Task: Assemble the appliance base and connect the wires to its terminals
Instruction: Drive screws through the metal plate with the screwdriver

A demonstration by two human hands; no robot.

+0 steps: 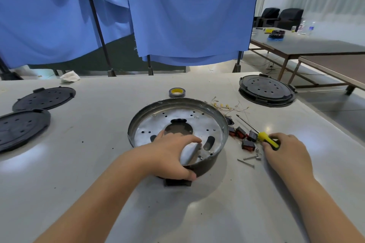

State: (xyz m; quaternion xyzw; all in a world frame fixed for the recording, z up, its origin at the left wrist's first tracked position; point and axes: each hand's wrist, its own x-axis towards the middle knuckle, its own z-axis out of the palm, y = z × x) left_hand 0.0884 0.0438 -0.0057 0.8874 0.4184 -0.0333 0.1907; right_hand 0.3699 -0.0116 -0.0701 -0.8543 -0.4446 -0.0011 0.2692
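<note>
Left hand (169, 156) grips metal base (177, 124); right hand (286, 150) apparently grasps screwdriver (266, 140).

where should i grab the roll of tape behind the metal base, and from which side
Take the tape roll from above, pinching across its outer rim. It lies flat on the table with its hole facing up, so only the rim offers opposite faces. It stands clear of the metal base, with room around it for fingers.

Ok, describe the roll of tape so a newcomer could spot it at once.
Start at the round grey metal appliance base in the middle of the white table. Just beyond its far rim lies a small dark roll of tape, the only ring there with a yellow core.
</note>
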